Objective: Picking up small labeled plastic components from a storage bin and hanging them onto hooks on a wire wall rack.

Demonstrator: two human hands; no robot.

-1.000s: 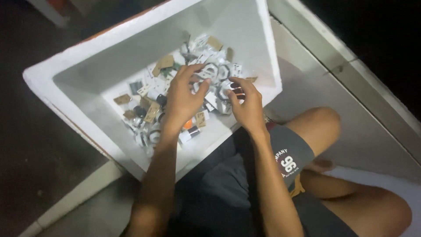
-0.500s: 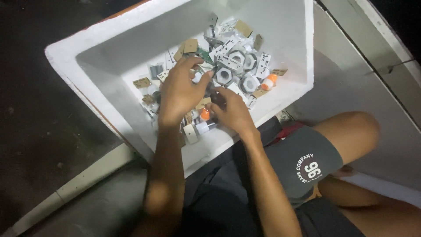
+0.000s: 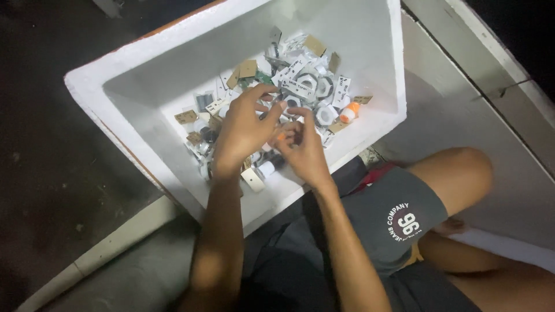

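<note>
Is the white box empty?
No, the white foam box holds a heap of small white and grey parts and cardboard tags, and both hands, left and right, are in it.

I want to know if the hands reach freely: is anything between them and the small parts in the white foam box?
Nothing visible does. The left hand and right hand are already down in the open-topped white foam box, on the pile of small white and cardboard-tagged parts.

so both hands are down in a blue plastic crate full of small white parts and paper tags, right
Not quite: the head view shows a white foam box, not a blue plastic crate. The rest holds: the left hand and right hand are both down in it among small white parts and paper tags.
</note>
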